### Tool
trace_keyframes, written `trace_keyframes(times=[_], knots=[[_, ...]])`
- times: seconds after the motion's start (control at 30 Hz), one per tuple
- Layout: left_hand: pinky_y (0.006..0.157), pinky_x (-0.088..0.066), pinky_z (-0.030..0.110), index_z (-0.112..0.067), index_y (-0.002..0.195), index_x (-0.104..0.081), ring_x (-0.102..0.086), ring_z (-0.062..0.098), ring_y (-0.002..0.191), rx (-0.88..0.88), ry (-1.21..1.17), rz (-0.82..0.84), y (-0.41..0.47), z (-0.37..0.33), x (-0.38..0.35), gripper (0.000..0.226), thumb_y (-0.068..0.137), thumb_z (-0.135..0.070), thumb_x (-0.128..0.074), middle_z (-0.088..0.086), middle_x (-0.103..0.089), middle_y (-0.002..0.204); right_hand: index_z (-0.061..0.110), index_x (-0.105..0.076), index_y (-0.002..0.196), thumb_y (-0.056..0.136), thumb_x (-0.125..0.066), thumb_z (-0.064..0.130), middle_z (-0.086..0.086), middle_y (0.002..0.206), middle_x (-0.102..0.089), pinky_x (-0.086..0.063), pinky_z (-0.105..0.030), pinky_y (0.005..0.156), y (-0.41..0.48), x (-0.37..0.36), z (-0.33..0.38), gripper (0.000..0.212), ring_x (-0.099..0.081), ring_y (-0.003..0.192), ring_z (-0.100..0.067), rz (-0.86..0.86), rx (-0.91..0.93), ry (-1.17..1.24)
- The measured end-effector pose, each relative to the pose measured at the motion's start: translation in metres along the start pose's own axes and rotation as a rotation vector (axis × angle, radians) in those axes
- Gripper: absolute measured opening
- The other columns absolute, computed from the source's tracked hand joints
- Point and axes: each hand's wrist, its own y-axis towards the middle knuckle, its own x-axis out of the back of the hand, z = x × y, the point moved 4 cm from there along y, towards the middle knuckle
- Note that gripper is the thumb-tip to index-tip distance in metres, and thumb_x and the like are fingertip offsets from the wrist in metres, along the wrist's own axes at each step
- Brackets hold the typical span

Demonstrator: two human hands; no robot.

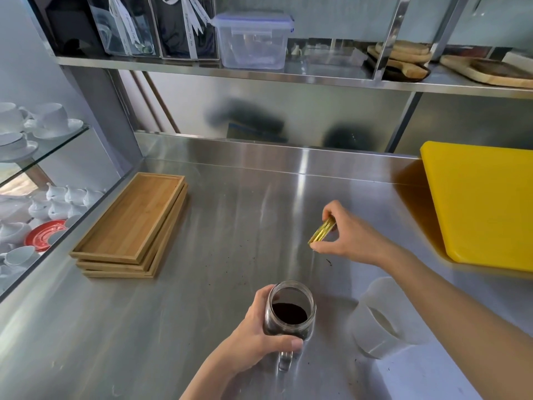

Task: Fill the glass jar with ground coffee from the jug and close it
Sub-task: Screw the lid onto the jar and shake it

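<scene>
Two hands share the work now: the left hand wraps the jar low on the counter, near the front edge, and the right hand pinches the gold lid on edge between thumb and fingertips, well apart from the jar and beyond it. Judging by this, filling is done and closing is the step in hand. To do it well, the lid should be turned flat, brought square over the mouth, set down level and only then twisted, with the left hand bracing the glass; any grounds on the rim could foul the thread, though the rim is too small to check.

Coffee sits dark inside the jar, its surface well below the mouth. Just right of it, the pale jug stands under the right forearm; it looks empty, though its depth is hard to read. A few dark specks lie scattered on the steel. Farther off, stacked trays hold nothing, and a yellow board rests at the right.
</scene>
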Motion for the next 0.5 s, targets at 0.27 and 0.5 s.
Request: trace_keyframes(times=[0.27,0.5], knots=[[0.091,-0.046,0.018,-0.031,0.128,-0.033,-0.058,0.005,0.114,0.008,-0.079,0.052,0.003,-0.010,0.000,0.089,0.054,-0.027,-0.082,0.000,-0.057,0.126,0.015,-0.046,0.087,0.070,-0.078,0.033,0.001,0.107,-0.054,-0.035,-0.017,0.080,-0.039,-0.019,0.045,0.041,-0.041,0.098,-0.013,0.176,0.248,0.083],[0.090,-0.047,0.019,-0.039,0.128,-0.033,-0.059,0.003,0.112,0.002,-0.086,0.066,0.003,-0.013,0.001,0.089,0.055,-0.027,-0.082,-0.004,-0.056,0.128,0.026,-0.046,0.114,0.071,-0.078,0.033,0.013,0.111,-0.048,-0.025,-0.008,0.087,-0.048,-0.032,0.054,0.054,-0.031,0.105,0.006,0.286,0.380,0.008]])
